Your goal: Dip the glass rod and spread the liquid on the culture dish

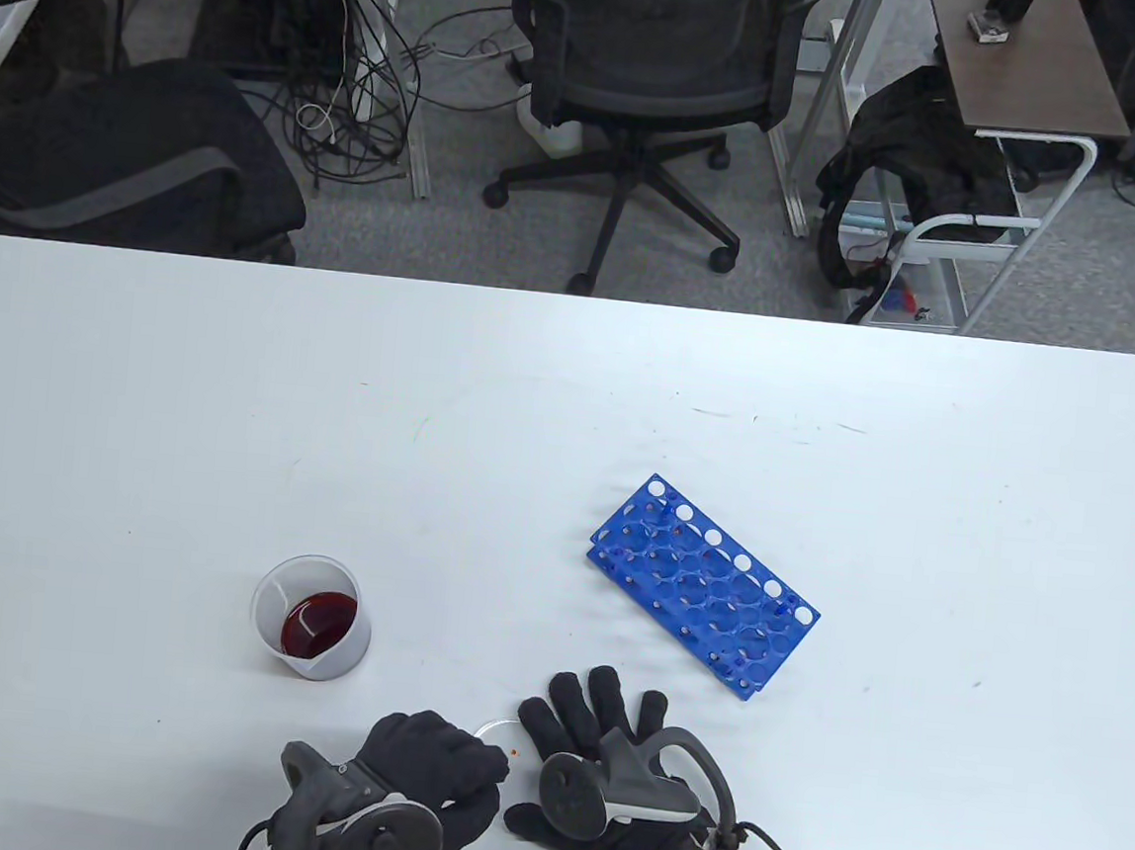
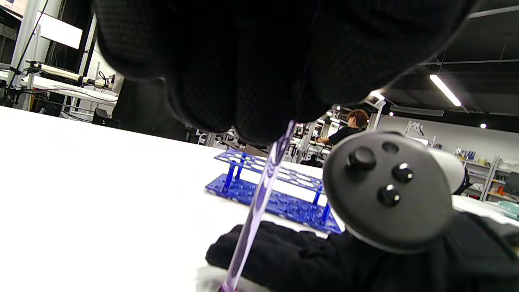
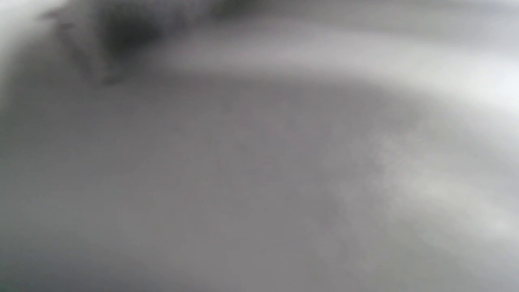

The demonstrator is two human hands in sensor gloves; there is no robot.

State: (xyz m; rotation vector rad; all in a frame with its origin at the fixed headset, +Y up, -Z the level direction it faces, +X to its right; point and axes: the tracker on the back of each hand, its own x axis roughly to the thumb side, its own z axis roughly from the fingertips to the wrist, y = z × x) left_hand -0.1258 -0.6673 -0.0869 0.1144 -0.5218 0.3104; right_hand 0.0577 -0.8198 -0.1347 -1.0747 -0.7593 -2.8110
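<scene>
My left hand is curled near the table's front edge and grips a clear glass rod. The rod slants down from my fingers, and its tip near the table carries a trace of red liquid. A small clear culture dish shows only as a rim between my two hands. My right hand lies flat beside the dish with fingers spread, and it holds nothing. I cannot tell whether it touches the dish. A plastic beaker with dark red liquid stands left of my hands.
A blue test tube rack lies empty behind my right hand and also shows in the left wrist view. A few red droplets dot the table near the dish. The right wrist view is a grey blur. The white table extends far back.
</scene>
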